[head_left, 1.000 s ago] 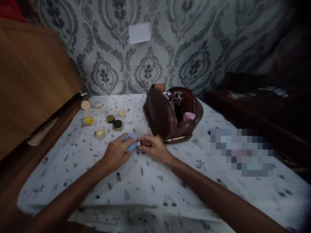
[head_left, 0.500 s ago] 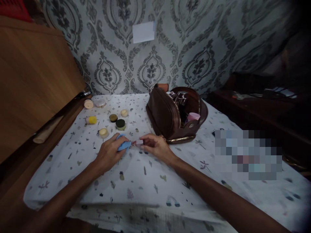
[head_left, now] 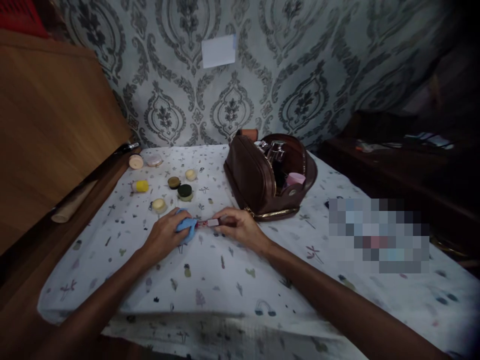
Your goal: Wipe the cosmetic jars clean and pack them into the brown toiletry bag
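Note:
My left hand (head_left: 164, 234) is closed on a bunched light-blue cloth (head_left: 186, 231). Between the fingertips of my right hand (head_left: 240, 226) is one end of a slim pink and clear cosmetic tube (head_left: 210, 223), which looks like a lip gloss. The tube lies level, its far end touching the cloth. Both hands are low over the patterned tablecloth (head_left: 221, 287). Just beyond my right hand stands an unzipped brown makeup bag (head_left: 249, 177). Inside it are shiny-capped bottles (head_left: 276, 150) and a pink round item (head_left: 295, 179).
Small round jars stand beyond my left hand, among them a dark green-lidded jar (head_left: 185, 192) and a cream-lidded jar (head_left: 158, 205). A yellow-capped bottle (head_left: 140, 186) lies farther left. A wooden cabinet (head_left: 56, 115) borders the left side. A blurred-out patch (head_left: 378, 237) covers something at right.
The cloth and my left hand have shifted slightly left, and more of the tube shows between the hands. My right hand keeps its hold. The view has shifted slightly.

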`<state>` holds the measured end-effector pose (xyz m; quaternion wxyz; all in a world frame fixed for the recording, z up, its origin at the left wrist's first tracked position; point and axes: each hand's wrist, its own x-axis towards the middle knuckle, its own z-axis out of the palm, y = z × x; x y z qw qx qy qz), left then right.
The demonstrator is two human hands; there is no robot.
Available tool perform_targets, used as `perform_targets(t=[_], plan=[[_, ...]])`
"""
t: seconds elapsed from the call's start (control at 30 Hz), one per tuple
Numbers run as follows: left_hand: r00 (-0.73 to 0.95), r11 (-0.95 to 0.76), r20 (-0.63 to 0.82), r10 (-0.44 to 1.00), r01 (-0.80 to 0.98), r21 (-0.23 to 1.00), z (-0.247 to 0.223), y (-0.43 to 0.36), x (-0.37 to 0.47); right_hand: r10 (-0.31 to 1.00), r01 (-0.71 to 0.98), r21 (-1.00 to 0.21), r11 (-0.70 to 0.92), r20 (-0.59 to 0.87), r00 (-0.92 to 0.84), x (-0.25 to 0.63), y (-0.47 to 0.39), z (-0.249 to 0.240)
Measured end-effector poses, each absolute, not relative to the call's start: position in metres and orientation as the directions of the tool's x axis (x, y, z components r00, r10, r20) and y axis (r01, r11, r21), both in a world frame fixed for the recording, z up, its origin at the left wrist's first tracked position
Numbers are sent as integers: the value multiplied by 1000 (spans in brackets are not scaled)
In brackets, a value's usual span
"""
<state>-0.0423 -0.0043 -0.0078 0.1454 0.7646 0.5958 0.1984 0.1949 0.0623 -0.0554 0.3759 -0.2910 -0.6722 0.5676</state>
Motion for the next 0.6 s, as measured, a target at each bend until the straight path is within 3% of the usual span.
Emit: perform_targets(t=[0.1, 0.37, 0.6], plan=[[238, -273, 133, 962, 816, 510, -12, -6, -49, 802, -84, -995, 52, 92, -590, 192, 61, -56], [354, -388, 170, 920, 755, 529, -15, -8, -42, 860, -206, -978, 24, 125, -494, 190, 68, -57], [388, -401, 167, 906, 665, 630, 1, -3, -28, 806, -281, -957, -67, 114, -581, 191, 64, -54]])
